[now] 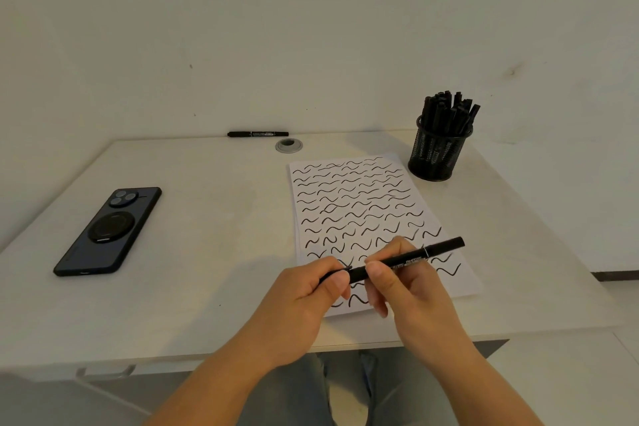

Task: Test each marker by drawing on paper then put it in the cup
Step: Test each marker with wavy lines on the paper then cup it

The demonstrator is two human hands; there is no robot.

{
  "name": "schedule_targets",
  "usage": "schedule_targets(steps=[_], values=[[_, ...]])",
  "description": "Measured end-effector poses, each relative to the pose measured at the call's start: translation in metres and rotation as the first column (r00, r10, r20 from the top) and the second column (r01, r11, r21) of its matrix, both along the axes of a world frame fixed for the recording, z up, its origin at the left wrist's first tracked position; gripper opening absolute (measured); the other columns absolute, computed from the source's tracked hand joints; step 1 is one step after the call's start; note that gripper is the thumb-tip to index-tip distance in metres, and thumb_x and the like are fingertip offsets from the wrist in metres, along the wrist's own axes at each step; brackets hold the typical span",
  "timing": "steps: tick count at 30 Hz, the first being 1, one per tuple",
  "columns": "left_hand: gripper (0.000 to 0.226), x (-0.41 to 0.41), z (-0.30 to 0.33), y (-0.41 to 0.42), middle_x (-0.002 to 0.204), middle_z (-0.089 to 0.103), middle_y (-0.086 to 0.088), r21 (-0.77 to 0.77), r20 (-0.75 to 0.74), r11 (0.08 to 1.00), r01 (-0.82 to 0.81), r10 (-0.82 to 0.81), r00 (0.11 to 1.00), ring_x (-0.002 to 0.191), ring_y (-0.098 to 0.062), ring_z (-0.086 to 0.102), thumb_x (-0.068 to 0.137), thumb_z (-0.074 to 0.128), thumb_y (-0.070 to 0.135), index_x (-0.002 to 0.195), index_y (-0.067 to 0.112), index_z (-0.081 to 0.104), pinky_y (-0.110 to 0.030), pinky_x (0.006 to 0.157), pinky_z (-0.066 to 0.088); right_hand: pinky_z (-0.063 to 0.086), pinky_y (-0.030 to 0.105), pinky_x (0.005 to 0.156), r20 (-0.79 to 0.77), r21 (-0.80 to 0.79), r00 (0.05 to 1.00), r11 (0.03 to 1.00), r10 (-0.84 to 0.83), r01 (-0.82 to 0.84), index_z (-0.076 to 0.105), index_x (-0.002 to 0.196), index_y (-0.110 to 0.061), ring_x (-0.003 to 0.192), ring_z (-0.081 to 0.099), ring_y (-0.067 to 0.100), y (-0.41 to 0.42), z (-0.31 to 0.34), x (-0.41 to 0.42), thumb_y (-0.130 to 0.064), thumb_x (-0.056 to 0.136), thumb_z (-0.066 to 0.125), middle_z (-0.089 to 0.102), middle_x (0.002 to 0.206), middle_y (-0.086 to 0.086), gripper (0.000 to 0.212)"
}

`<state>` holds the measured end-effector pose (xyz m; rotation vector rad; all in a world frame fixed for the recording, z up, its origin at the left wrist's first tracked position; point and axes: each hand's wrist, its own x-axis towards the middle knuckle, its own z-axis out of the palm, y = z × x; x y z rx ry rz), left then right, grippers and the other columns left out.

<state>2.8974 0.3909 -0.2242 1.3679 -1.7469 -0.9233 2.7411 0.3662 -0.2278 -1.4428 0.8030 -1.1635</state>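
Both hands point(301, 290) point(397, 273) clamped on one marker point(408, 261) above paper's point(352, 204) near edge, probably working the cap.

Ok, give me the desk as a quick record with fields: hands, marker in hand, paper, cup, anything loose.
left hand: left hand pinches one end of the held marker
right hand: right hand grips the barrel
held marker: black, raised over the near part of the paper; cap on or off cannot be told
paper: paper covered with rows of black squiggles
cup: black mesh cup, beyond the paper to the right, packed with black markers
loose marker: spare marker at the desk's far edge by the wall
other: phone face down at left
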Motion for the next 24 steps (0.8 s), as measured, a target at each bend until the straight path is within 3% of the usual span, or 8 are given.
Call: schedule_targets(steps=[4,7,8,10,14,20,22,24], values=[[0.025,-0.004,-0.002,-0.008,0.048,0.048,0.017,-0.043,0.074,0.995,-0.095,0.098,0.992,0.044,-0.005,0.037,0.090,0.040,0.042,0.070,0.038,0.053,-0.014,0.046,0.031,0.039,0.013,0.048,-0.259,-0.009,0.942,0.975,-0.215,0.220,0.057,0.068,-0.018,0.045,0.051,0.004,-0.011,-0.005,-0.001,-0.058,0.067,0.046,0.063,0.054,-0.005,0.041],[0.017,-0.002,-0.004,-0.017,0.048,0.051,0.016,-0.066,0.169,0.985,-0.162,0.171,0.971,0.044,-0.002,0.043,0.089,0.043,0.043,0.075,0.039,0.052,-0.014,0.044,0.033,0.037,0.010,0.050,-0.454,-0.324,0.754,0.876,-0.476,0.358,0.054,0.063,-0.022,0.049,0.049,0.006,-0.016,-0.013,-0.004,-0.058,0.073,0.045,0.057,0.052,-0.006,0.039],[0.017,0.000,-0.004,-0.020,0.048,0.050,0.013,-0.075,0.206,0.982,-0.172,0.184,0.961,0.044,-0.002,0.044,0.088,0.043,0.045,0.074,0.040,0.051,-0.014,0.044,0.033,0.038,0.010,0.050,-0.468,-0.498,0.679,0.804,-0.565,0.326,0.057,0.068,-0.023,0.050,0.048,0.005,-0.019,-0.013,-0.006,-0.050,0.077,0.051,0.056,0.060,-0.010,0.029],[0.020,0.000,-0.002,-0.028,0.050,0.049,0.010,-0.108,0.297,0.980,-0.165,0.191,0.936,0.045,-0.003,0.045,0.087,0.042,0.049,0.072,0.038,0.050,-0.015,0.044,0.032,0.042,0.012,0.053,-0.438,-0.745,0.597,0.643,-0.672,0.177,0.066,0.085,-0.018,0.062,0.054,0.008,-0.029,-0.013,-0.007,-0.029,0.075,0.068,0.060,0.079,-0.004,0.015],[0.027,-0.003,0.011,-0.048,0.054,0.049,0.010,-0.220,0.407,0.966,-0.133,0.215,0.888,0.050,-0.007,0.046,0.089,0.038,0.050,0.071,0.031,0.047,-0.021,0.048,0.031,0.047,0.023,0.054,-0.435,-0.867,0.569,0.496,-0.698,-0.053,0.069,0.087,-0.010,0.067,0.059,0.019,-0.054,-0.003,-0.006,-0.017,0.072,0.073,0.065,0.080,0.004,0.018],[0.033,0.000,0.036,-0.089,0.063,0.051,0.011,-0.275,0.509,0.961,0.008,0.139,0.850,0.060,-0.008,0.050,0.087,0.031,0.056,0.081,0.028,0.048,-0.026,0.054,0.038,0.047,0.023,0.054,-0.516,-0.847,0.547,0.486,-0.659,-0.213,0.066,0.087,-0.008,0.066,0.059,0.019,-0.098,0.016,-0.010,-0.014,0.076,0.065,0.064,0.078,0.003,0.014],[0.032,0.007,0.044,-0.110,0.072,0.053,0.014,-0.209,0.543,0.972,0.111,0.020,0.840,0.067,-0.003,0.051,0.085,0.032,0.060,0.089,0.032,0.047,-0.024,0.059,0.041,0.045,0.021,0.054,-0.564,-0.801,0.521,0.577,-0.640,-0.158,0.064,0.093,-0.009,0.067,0.060,0.017,-0.116,0.023,-0.014,-0.011,0.073,0.070,0.064,0.080,0.003,0.020],[0.036,0.021,0.050,-0.140,0.089,0.055,0.017,-0.090,0.553,0.984,0.155,-0.080,0.829,0.083,-0.002,0.055,0.084,0.034,0.061,0.106,0.035,0.048,-0.026,0.072,0.046,0.044,0.018,0.061,-0.563,-0.742,0.529,0.670,-0.635,0.015,0.059,0.105,-0.010,0.072,0.058,0.013,-0.135,0.031,-0.020,-0.012,0.078,0.068,0.062,0.086,0.000,0.029]])
